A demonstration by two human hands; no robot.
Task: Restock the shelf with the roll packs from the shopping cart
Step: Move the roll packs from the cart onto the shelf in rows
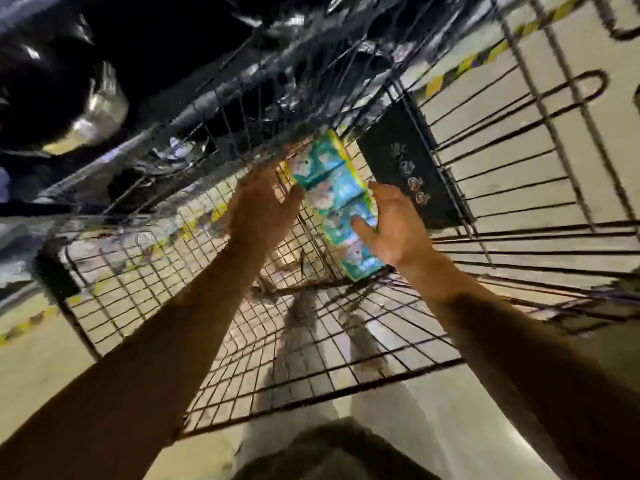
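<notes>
— Where is the roll pack (pixel 341 206) sitting?
— It is lying inside the shopping cart (pixel 242 341), a long teal and yellow pack leaning toward the far wire wall, just beside a dark panel (pixel 408 168).
— What are the hands doing?
— Both are reaching into the basket. The left hand (pixel 259 206) is spreading its fingers wide at the pack's left edge. The right hand (pixel 391 223) is cupping the right edge, thumb lying across the wrapper.
— Is either one gripping it?
— Blur is smearing the frame; the fingers are looking relaxed, touching, not clamping.
</notes>
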